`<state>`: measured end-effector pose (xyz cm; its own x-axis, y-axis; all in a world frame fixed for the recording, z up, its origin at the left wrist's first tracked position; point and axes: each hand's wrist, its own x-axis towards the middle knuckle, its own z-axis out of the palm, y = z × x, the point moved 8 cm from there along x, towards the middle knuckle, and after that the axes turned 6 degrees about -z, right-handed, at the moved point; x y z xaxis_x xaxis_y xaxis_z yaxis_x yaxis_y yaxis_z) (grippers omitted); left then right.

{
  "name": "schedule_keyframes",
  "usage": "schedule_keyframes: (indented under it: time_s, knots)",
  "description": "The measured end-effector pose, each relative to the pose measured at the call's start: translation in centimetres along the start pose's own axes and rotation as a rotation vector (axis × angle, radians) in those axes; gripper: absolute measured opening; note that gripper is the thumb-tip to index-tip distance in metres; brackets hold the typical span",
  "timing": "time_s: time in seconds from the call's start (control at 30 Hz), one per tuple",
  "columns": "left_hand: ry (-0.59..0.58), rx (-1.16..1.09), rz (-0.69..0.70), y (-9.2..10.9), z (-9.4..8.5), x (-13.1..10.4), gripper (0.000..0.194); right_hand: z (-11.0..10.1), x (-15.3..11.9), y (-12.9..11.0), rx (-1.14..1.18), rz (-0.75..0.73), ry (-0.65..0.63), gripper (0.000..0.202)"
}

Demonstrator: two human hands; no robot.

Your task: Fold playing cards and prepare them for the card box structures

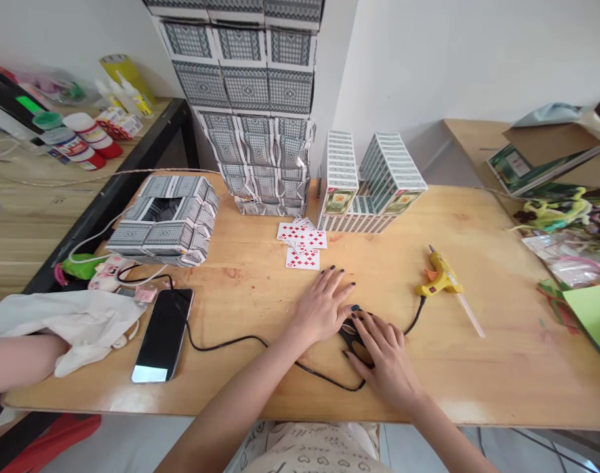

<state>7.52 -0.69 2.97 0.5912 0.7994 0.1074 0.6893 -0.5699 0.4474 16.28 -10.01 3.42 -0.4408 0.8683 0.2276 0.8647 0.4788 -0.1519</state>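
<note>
The wooden table (482, 368) carries everything in reach. Tallest on it is the card tower (251, 92), grey patterned backs outward, standing at the far edge, left of the middle. Toward the far left corner lies the hollow card block (150, 240), with a square opening in its top. Just right of the tower, also by the far edge, is the green-and-white U-shaped structure (362, 213).

The left hand (324, 305) lies palm down near the middle, fingers spread. The right hand (386, 355), fingers slightly spread, rests over the black-handled scissors (352, 338), partly hiding them; they lie between the middle and the near edge. The phone (165, 335) lies toward the near left corner, the yellow glue gun (438, 279) well right of the hands. Smallest are the loose playing cards (302, 256), overlapping face up in front of the tower.
</note>
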Motion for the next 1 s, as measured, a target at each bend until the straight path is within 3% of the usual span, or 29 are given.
schedule_keyframes:
  time_s: [0.27,0.53,1.0]
  knots:
    - [-0.044,-0.010,0.016,0.6,0.0,-1.1,0.052,-1.3,1.3,-0.8,0.210,-0.074,0.020,0.040]
    - [-0.058,-0.080,0.080,0.2,0.2,0.4,0.052,-1.0,1.3,-0.7,0.221,-0.055,0.107,0.036]
    - [-0.054,-0.109,0.031,0.6,0.1,0.2,0.052,-1.8,0.9,-0.8,0.270,-0.006,0.066,0.036]
